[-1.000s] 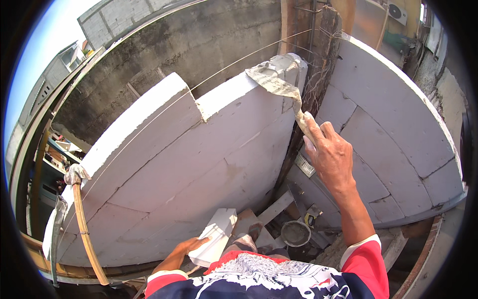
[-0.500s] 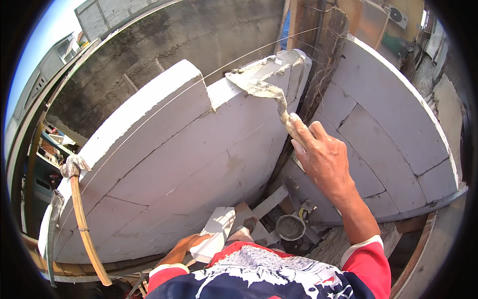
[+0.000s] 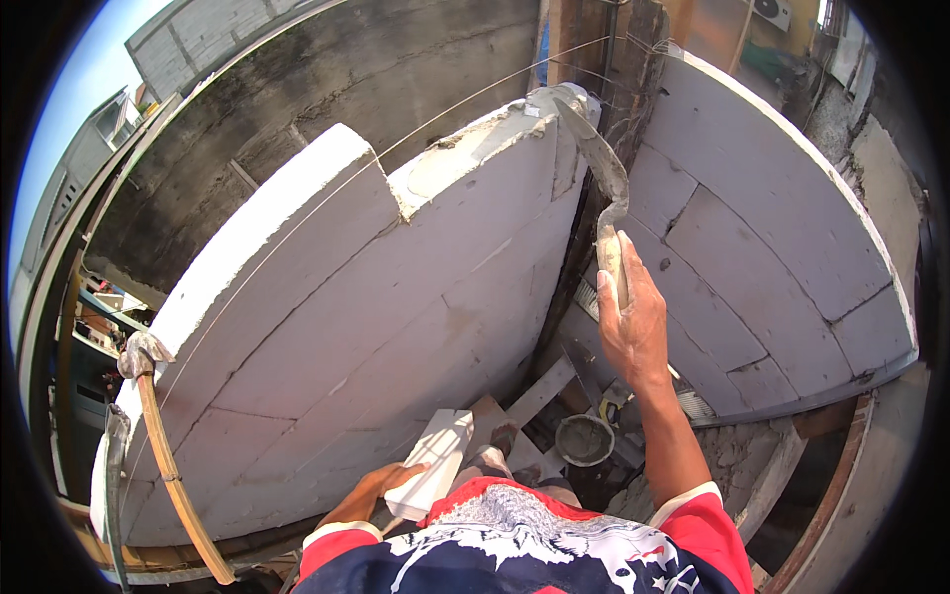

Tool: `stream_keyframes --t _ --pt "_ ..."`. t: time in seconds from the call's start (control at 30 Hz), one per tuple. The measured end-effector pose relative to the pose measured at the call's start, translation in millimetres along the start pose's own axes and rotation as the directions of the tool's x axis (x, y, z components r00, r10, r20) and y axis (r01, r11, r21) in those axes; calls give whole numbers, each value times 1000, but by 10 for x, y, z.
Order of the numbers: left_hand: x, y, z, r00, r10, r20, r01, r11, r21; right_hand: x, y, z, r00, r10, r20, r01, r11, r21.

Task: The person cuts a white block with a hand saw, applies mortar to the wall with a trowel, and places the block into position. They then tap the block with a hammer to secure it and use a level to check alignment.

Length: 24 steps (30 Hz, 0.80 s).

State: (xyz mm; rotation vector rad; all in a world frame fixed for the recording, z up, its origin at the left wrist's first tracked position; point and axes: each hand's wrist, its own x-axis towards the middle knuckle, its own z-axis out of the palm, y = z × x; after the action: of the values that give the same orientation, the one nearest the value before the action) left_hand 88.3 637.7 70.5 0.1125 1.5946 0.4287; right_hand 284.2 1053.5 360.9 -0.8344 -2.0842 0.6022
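Note:
In my right hand [image 3: 635, 322] is a mortar-smeared trowel [image 3: 602, 163], gripped by its handle. Its blade points up toward the far end of the white block wall [image 3: 426, 287], at the corner post. Wet grey mortar [image 3: 445, 168] coats the lower step of the wall top, to the right of a raised block [image 3: 341, 158]. Low beside my body, my left hand [image 3: 394, 479] grips a white building block [image 3: 438, 453] at its left side; part of that hand is hidden.
A second block wall [image 3: 762, 257] curves away at right, behind a wooden post [image 3: 633, 109]. A string line [image 3: 445, 129] runs along the wall. At left a wooden-handled hammer [image 3: 163, 426] hangs over the wall top. Below stands a bucket of mortar [image 3: 584, 440].
The trowel has swung right and turned upright, off the step and toward the corner. Mortar it covered now shows on the step. My left hand stays on the block.

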Motion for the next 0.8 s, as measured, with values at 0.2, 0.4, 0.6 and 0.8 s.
stream_keyframes --t 0.2,0.4,0.6,0.8 --pt "-176 49 38 994 72 -78 -56 980 191 -444 -73 180 967 113 228 -195 905 378" --pt "-89 -81 -53 998 19 -67 -6 981 193 411 94 -82 973 -224 49 223 876 -428" --pt "310 -339 -200 999 0 -50 13 966 257 105 -26 -379 959 -270 87 283 903 -323" --pt "325 -126 -250 998 -17 -64 39 937 347 578 -224 -460 962 -173 213 253 860 -444"
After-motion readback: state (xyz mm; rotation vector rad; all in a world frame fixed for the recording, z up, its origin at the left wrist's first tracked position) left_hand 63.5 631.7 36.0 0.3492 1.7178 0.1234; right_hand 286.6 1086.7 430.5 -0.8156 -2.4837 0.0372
